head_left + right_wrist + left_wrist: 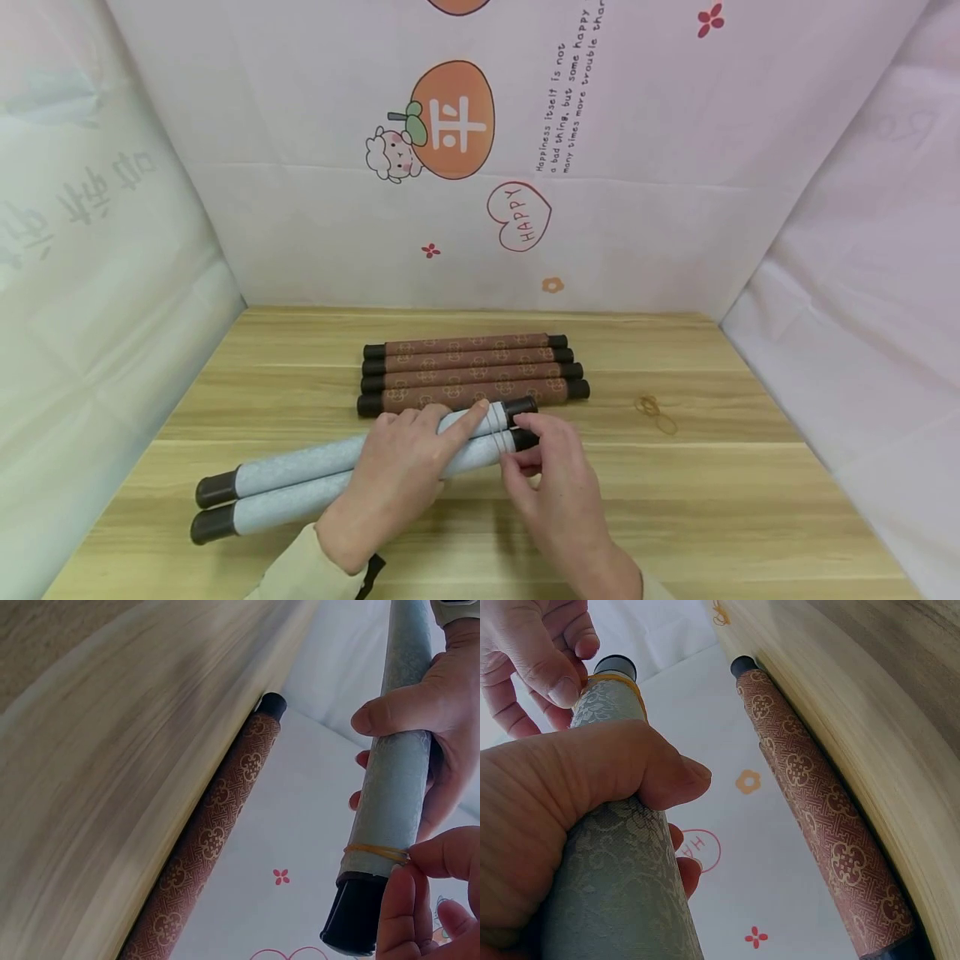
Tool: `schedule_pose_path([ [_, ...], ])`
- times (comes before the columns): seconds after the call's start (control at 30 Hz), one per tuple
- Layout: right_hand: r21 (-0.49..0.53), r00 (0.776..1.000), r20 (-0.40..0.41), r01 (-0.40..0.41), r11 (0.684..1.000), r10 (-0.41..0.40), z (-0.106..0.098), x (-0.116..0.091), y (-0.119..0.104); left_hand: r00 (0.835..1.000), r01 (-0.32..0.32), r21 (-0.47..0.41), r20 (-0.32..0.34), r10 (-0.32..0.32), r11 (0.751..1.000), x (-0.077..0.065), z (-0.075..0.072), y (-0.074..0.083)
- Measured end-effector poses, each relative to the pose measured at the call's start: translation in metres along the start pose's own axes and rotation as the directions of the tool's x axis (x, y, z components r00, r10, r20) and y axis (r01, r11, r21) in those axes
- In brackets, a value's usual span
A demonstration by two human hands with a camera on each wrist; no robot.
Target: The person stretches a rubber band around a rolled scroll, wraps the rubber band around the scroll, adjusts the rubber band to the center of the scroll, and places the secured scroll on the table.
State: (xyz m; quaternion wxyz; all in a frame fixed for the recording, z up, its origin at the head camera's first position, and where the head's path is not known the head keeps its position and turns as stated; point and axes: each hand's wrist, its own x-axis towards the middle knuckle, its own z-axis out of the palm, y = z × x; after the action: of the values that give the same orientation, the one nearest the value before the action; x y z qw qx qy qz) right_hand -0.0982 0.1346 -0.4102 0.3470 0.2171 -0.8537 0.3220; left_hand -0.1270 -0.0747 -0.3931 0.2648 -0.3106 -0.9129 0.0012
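Note:
Two pale blue-grey scrolls point(300, 458) with black end caps lie side by side, slanting across the front of the table. My left hand point(397, 467) grips both around their right half, its thumb over the patterned cover in the left wrist view. A yellowish rubber band point(371, 851) loops around them close to the right-hand caps. Thumb and fingertips of my right hand point(558, 483) pinch this band at its side, just by the cap point(352, 915). Most of the scrolls' middle is hidden behind the left hand.
Several brown scrolls point(450, 392) with gold flower patterns and black ends lie in a row just behind. Loose rubber bands point(647, 406) rest on the wooden table point(720, 483) to their right. White printed cloth point(337, 233) walls the table at the back and both sides.

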Motion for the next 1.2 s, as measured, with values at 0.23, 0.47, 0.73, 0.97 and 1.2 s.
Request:
schedule_pose_path([
  [0.23, -0.015, 0.999, 0.033, -0.034, 0.999, 0.034, 0.000, 0.000, 0.000, 1.000, -0.003, 0.009, 0.008, 0.003, 1.000, -0.001, 0.000, -0.001],
  [0.47, -0.010, 0.998, 0.048, -0.048, 0.999, 0.048, -0.001, -0.002, 0.002, 1.000, 0.001, -0.004, 0.012, -0.001, 1.000, -0.001, 0.001, -0.002],
  [0.73, -0.071, 1.000, 0.014, -0.004, 0.997, 0.005, -0.006, 0.003, 0.009, 0.999, -0.017, -0.037, 0.048, 0.018, 0.999, 0.001, 0.002, -0.006],
  [0.97, -0.176, 0.996, 0.074, 0.063, 0.982, -0.050, -0.017, 0.013, 0.022, 0.994, -0.024, -0.065, 0.103, 0.031, 0.998, 0.003, 0.005, -0.010],
  [1.2, -0.224, 0.967, 0.251, 0.094, 0.970, -0.035, -0.025, 0.022, 0.029, 0.988, -0.024, -0.073, 0.153, 0.035, 0.997, 0.007, 0.009, -0.011],
])
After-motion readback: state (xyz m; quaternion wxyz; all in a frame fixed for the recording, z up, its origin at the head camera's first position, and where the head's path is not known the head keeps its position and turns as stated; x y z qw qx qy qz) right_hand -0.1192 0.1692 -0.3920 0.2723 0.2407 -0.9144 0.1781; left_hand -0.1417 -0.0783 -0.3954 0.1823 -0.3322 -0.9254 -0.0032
